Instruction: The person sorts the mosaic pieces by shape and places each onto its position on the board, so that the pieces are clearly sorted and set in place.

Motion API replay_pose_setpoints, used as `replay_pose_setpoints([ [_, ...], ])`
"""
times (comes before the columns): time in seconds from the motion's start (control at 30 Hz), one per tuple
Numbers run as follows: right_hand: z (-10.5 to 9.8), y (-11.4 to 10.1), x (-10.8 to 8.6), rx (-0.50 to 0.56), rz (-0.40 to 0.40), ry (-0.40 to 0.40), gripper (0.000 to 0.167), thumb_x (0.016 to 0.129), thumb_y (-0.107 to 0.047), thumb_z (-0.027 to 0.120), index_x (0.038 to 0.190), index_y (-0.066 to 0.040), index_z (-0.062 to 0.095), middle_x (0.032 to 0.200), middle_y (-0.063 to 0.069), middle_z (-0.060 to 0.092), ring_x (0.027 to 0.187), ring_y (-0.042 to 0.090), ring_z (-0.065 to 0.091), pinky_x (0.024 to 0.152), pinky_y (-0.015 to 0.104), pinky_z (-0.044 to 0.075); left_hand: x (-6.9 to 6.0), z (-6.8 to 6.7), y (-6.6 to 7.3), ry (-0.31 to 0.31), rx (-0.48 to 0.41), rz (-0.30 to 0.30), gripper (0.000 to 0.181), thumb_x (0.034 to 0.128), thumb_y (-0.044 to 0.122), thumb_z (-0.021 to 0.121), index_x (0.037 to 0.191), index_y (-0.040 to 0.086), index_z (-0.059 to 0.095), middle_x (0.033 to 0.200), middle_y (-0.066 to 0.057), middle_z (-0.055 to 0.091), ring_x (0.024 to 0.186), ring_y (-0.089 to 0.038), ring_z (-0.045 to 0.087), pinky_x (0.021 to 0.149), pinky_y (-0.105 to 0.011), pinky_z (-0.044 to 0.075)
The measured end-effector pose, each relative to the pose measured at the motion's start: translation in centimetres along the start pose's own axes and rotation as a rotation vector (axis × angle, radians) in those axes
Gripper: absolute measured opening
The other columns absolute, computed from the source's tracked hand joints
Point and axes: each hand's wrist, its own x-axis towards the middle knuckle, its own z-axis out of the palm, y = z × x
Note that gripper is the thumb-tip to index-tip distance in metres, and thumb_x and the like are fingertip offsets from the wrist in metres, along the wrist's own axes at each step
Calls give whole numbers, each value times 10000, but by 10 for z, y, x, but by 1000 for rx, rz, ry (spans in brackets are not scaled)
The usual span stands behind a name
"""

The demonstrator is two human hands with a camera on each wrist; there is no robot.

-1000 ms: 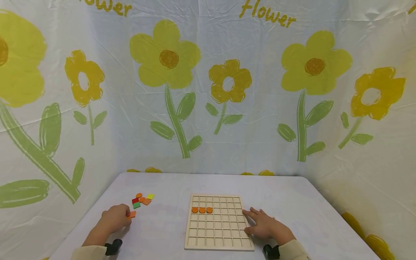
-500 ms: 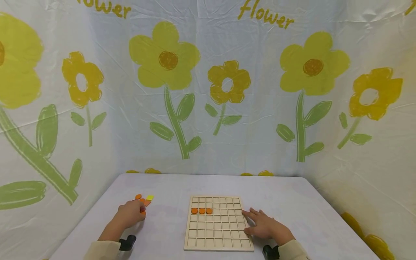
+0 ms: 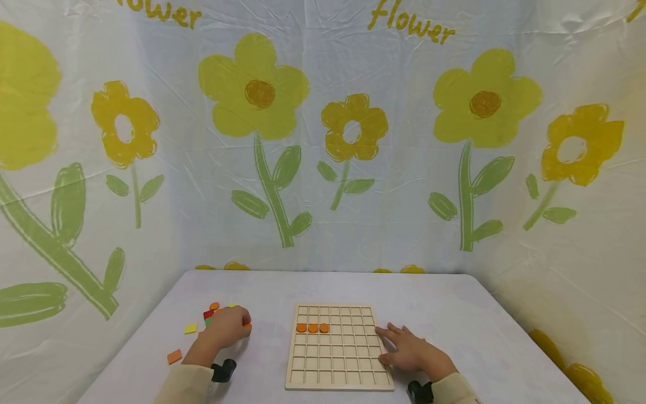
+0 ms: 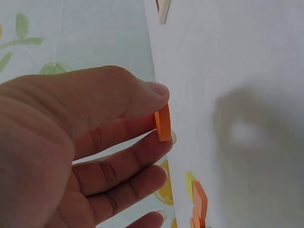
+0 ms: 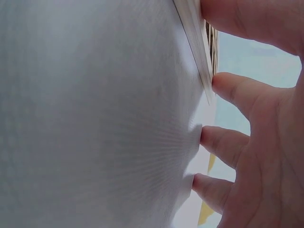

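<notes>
In the head view, the left hand (image 3: 226, 327) is above the table beside the loose pieces. Its thumb and fingers pinch an orange piece (image 4: 163, 124), seen nearly edge-on in the left wrist view. A wooden grid board (image 3: 348, 359) lies at the middle, with three orange round pieces (image 3: 313, 327) side by side in a row near its upper left. Spread along the board's right edge, the right hand (image 3: 411, 349) touches it with thumb and a fingertip; in the right wrist view two other fingertips of that hand (image 5: 270, 123) rest on the table.
Left of the board lie a red piece (image 3: 208, 315), a green piece partly behind the left hand, an orange disc (image 3: 214, 306), a yellow square (image 3: 190, 328) and an orange rectangular piece (image 3: 174, 356). Flower-printed cloth (image 3: 393, 235) surrounds the white table (image 3: 424, 297).
The left hand has moved right and slightly up, pinching an orange piece. A yellow square and an orange piece it covered before now show at the left. The right hand has stayed put.
</notes>
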Motion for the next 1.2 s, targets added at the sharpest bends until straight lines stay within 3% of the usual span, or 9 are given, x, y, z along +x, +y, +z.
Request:
replay_pose_setpoints([
  [0.33, 0, 0, 0, -2, 5, 5, 718, 808, -493, 677, 1445, -248, 452, 1524, 136, 393, 1391, 522, 280, 986, 798, 195, 9, 12, 18, -21, -13, -11, 136, 836, 168, 730, 940, 91, 690, 835, -19, 622, 738, -190, 520, 695, -365, 517],
  [0.63, 0, -1, 0, -2, 2, 8, 711, 810, -488, 678, 1441, -247, 457, 1521, 140, 396, 1388, 525, 282, 984, 799, 194, 14, 21, 31, -8, 1, 0, 150, 825, 181, 745, 945, 102, 701, 853, -17, 632, 796, -206, 520, 826, -457, 496],
  [1.2, 1, -1, 0, 5, -2, 12, 706, 808, -484, 676, 1434, -235, 468, 1514, 147, 405, 1385, 530, 286, 976, 809, 186, 30, 40, 62, 4, -65, 18, 132, 836, 205, 731, 931, 120, 696, 835, 4, 612, 816, -201, 501, 834, -450, 462],
])
